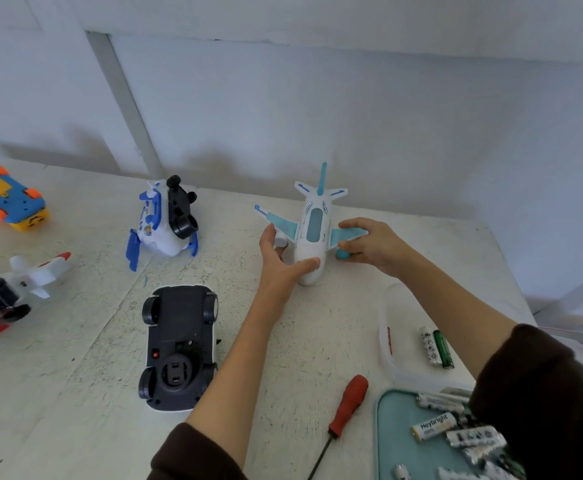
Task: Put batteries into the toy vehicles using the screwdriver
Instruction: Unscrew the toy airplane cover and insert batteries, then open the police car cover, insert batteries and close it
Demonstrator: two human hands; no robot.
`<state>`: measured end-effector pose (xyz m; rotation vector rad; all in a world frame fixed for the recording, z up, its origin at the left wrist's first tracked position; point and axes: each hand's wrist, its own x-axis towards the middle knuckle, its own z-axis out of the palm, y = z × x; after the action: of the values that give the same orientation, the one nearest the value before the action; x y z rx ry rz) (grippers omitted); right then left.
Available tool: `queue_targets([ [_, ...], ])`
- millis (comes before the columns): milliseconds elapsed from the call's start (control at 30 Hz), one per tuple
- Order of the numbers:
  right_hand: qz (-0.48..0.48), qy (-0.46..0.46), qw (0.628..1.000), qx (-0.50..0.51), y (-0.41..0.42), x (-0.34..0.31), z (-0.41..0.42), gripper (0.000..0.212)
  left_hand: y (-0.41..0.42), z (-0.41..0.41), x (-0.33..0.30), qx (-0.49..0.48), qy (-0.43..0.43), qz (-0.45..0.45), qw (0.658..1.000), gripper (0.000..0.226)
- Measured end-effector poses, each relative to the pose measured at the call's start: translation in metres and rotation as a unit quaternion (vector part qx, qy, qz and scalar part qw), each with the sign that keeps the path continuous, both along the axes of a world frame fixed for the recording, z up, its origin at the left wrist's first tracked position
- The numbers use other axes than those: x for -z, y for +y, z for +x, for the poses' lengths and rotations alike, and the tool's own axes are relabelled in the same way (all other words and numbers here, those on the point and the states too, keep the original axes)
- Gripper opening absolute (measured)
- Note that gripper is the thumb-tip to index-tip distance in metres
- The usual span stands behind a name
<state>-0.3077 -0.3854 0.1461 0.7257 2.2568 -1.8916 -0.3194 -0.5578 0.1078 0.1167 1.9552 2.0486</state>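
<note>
The white and teal plastic toy airplane [312, 233] stands upright on the white table [75, 358], toward its far edge. The left hand [279, 258] holds the fuselage, thumb across the nose, fingers at the left engine. The right hand [369, 245] grips the right wing, fingers curled around it. The red-handled screwdriver [343, 412] lies nearer, untouched. Loose silver batteries [456, 433] fill the teal tray [392, 441]; two batteries [435, 346] lie beside it. A black upturned toy car [179, 344] rests left of the arms.
</note>
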Motion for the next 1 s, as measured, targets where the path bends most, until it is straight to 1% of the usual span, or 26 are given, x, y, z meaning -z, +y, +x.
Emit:
queue_targets([
  [133,0.007,-0.006,1.0,0.004,-0.001,0.001,0.002,0.046,0.002,0.0,0.0,-0.002,0.005,0.012,1.0,0.103],
  [267,0.049,-0.045,0.997,-0.047,0.0,-0.008,0.003,0.053,0.0,0.002,-0.001,-0.007,-0.003,0.02,1.0,0.111],
  [333,0.079,-0.06,0.993,-0.064,0.004,-0.017,0.008,0.054,-0.002,0.005,-0.004,-0.013,0.003,0.02,1.0,0.105],
  [400,0.137,-0.06,0.986,-0.073,0.007,-0.026,0.017,0.052,-0.005,0.01,-0.008,-0.021,0.015,0.019,0.999,0.1],
  [500,0.189,-0.005,0.98,-0.063,0.005,-0.038,0.029,0.044,-0.01,0.018,-0.017,-0.036,0.045,0.017,0.998,0.097],
  [633,0.171,0.08,0.979,-0.08,-0.018,-0.062,0.039,0.032,-0.021,0.026,-0.043,-0.036,0.118,0.022,0.992,0.089],
  [767,0.15,0.16,0.967,-0.126,-0.058,-0.08,0.044,0.025,-0.046,0.031,-0.07,-0.048,0.205,0.005,0.978,0.081],
  [833,0.141,0.199,0.955,-0.17,-0.081,-0.082,0.048,0.024,-0.065,0.035,-0.077,-0.059,0.238,-0.02,0.969,0.081],
  [933,0.194,0.228,0.919,-0.256,-0.118,-0.074,0.052,0.026,-0.098,0.047,-0.079,-0.093,0.263,-0.082,0.957,0.079],
  [1000,0.211,0.231,0.901,-0.301,-0.14,-0.063,0.054,0.029,-0.122,0.057,-0.075,-0.12,0.272,-0.116,0.948,0.075],
])
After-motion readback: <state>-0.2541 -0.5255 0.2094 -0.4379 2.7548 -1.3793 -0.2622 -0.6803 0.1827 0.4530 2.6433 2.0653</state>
